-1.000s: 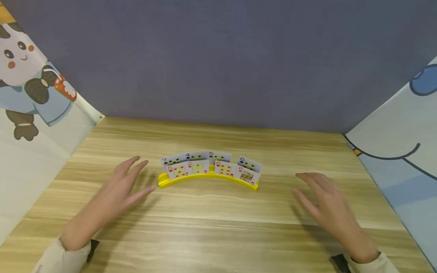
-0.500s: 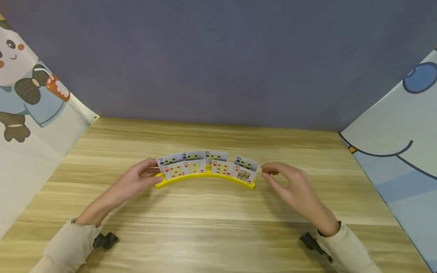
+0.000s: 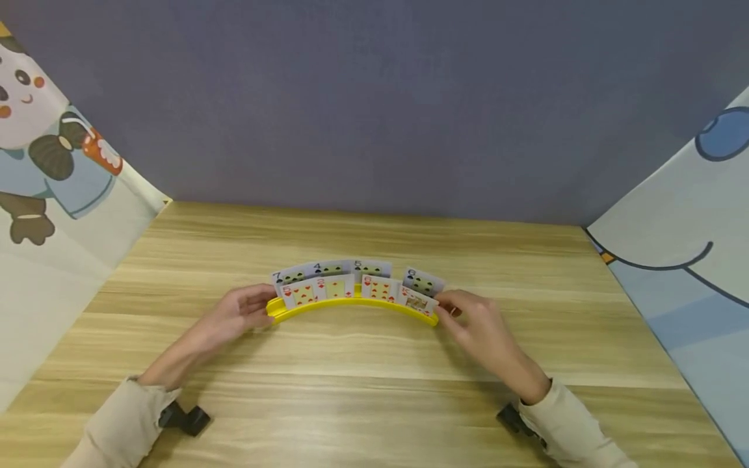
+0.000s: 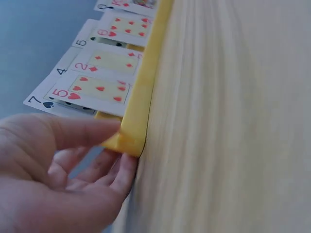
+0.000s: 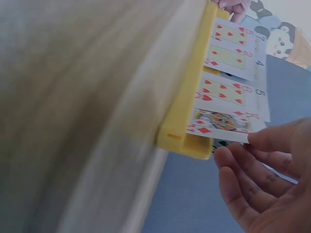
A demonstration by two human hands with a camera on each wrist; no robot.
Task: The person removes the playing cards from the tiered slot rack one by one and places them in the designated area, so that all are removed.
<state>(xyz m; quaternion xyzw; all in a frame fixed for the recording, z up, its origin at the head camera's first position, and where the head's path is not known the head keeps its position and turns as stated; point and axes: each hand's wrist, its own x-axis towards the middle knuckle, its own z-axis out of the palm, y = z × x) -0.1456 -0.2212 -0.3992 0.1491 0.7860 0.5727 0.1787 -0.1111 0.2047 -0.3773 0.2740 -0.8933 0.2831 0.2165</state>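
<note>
A curved yellow playing card holder (image 3: 351, 301) stands on the table with several cards upright in two rows. My left hand (image 3: 234, 312) grips its left end, the thumb on the near face and the fingers curled behind, as the left wrist view shows. At the other end, my right hand (image 3: 482, 328) pinches the outer edge of the king of diamonds (image 5: 218, 120) between thumb and forefinger. Behind the king stands a six of spades (image 3: 422, 281), mostly hidden in the right wrist view. The front row also has a two of diamonds (image 4: 104, 62) and red hearts cards.
The wood-grain table (image 3: 363, 390) reaches back to a grey-blue wall (image 3: 374, 110). Cartoon-printed panels stand at the left (image 3: 58, 149) and right. Black wrist cameras sit by both cuffs.
Both hands have come inward from the sides to the ends of the card holder. The left now grips the holder, and the right has closed on the king of diamonds. The holder stays in place.
</note>
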